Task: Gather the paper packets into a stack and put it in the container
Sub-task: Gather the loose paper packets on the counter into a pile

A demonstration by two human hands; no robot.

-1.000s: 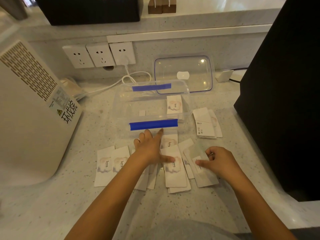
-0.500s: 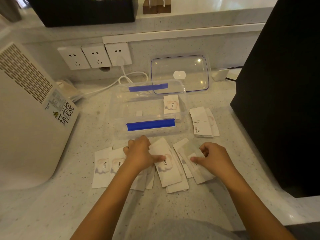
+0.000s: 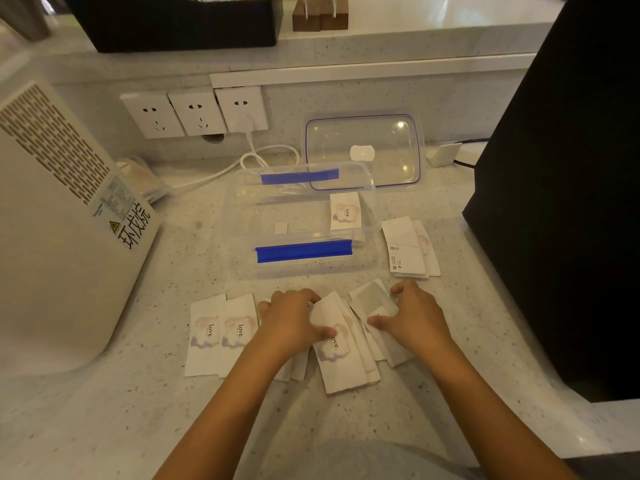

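head view looked down on a pale speckled surface where both bare hands worked a loose spread of paper packets near the person. the left hand lay knuckles up over the middle of the spread, fingers curled around the far edge of one packet printed "love." and thumb pressed on its face, so it was gripping that packet. the right hand rested just right of it, thumb and fingers pinching the edges of a blank, overlapping packet. two more printed packets lay flat side by side at the left of the spread, partly tucked under the left wrist.

farther off stood the clear container, open, with a blue clip on its near rim and another on its far rim; one printed packet lay inside toward its right end. a small pile of packets sat face down just right of the container. the clear lid leaned behind it against the back wall, beside three wall sockets with a white cable plugged into the rightmost. a white perforated appliance filled the left side, and a large black box the right.
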